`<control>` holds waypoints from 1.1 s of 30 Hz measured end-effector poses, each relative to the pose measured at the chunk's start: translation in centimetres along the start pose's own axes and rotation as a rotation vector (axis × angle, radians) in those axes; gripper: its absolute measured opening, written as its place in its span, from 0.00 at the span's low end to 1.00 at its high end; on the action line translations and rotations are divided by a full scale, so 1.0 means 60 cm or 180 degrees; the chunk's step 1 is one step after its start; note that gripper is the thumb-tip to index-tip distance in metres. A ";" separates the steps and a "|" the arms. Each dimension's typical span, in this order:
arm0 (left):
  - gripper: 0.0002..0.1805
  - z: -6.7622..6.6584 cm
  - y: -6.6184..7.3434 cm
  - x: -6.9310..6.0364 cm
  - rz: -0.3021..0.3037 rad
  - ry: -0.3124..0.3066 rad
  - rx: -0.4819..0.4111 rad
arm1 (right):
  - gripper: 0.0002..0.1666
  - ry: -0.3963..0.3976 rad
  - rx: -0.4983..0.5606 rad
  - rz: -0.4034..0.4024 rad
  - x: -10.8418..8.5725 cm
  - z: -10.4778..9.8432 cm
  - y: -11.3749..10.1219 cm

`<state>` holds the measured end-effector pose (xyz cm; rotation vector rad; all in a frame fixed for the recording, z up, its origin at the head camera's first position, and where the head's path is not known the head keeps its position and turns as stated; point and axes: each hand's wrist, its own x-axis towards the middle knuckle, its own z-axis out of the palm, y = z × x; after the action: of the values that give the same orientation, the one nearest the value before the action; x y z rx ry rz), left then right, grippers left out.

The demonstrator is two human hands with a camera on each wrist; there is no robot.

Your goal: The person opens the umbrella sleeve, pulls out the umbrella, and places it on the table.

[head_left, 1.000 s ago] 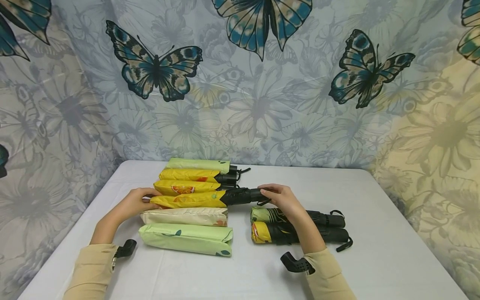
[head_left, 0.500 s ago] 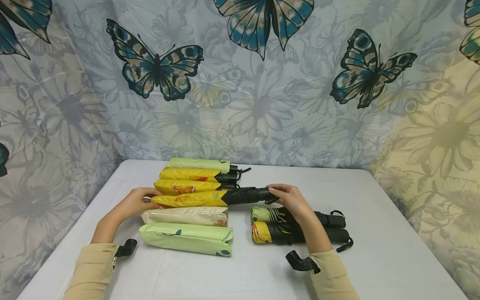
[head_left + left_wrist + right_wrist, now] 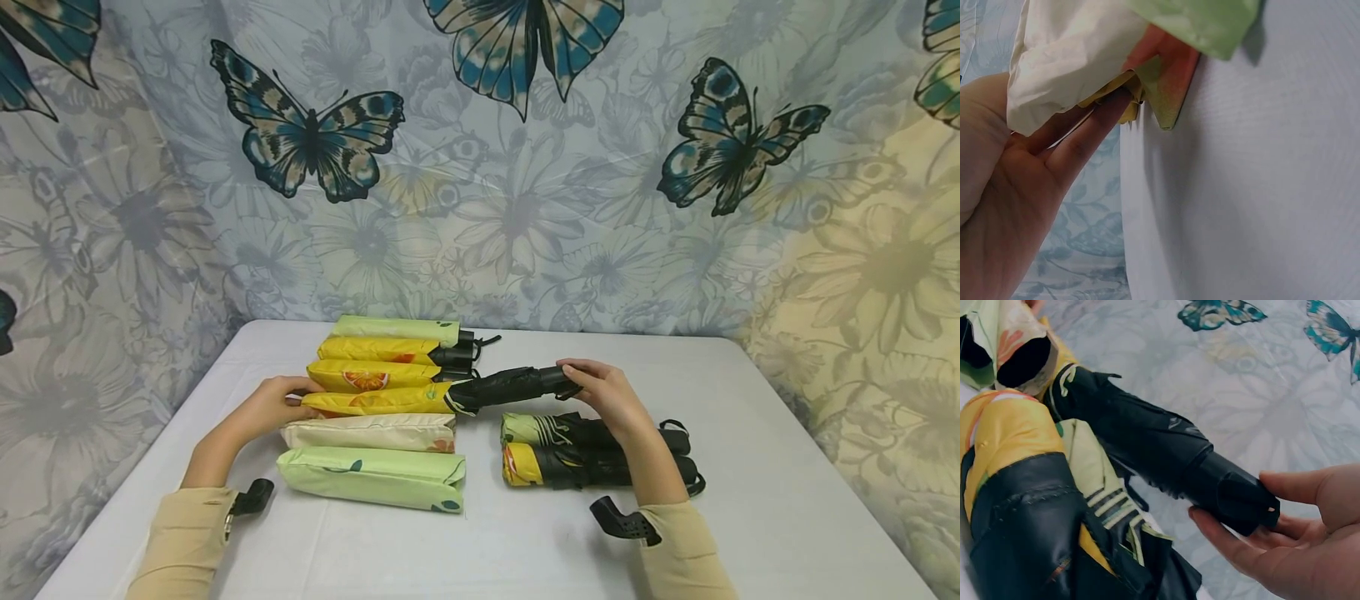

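Right hand (image 3: 611,400), pinching the handle (image 3: 1229,494), has drawn a black folded umbrella (image 3: 506,388) further from its long yellow fabric sleeve (image 3: 378,402), uncovering more; left hand (image 3: 261,410) pinches the sleeve's opposite end.

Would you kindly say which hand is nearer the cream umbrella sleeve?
Left: the left hand is close to the cream umbrella sleeve at its left end; the right hand is well beyond its right end.
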<state>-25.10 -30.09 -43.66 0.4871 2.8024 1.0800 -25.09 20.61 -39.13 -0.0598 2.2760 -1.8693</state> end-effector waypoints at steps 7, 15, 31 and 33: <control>0.15 0.001 0.003 -0.001 -0.0020 -0.0009 0.0001 | 0.36 0.0122 0.0046 -0.0057 -0.008 -0.022 -0.001; 0.16 -0.001 0.003 -0.001 -0.0014 0.0000 -0.0009 | 0.36 0.0239 0.0178 -0.0176 -0.015 -0.040 -0.006; 0.15 -0.001 0.004 0.001 0.0001 0.0022 0.0086 | 0.14 0.0394 0.0635 -0.0324 -0.036 -0.095 -0.006; 0.15 -0.001 0.004 0.000 -0.0014 0.0013 0.0107 | 0.09 0.0392 0.0670 -0.0355 -0.038 -0.101 -0.005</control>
<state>-25.07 -29.97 -43.46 0.4822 2.8278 1.0359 -23.96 26.74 -37.42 -0.0425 2.1779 -2.2173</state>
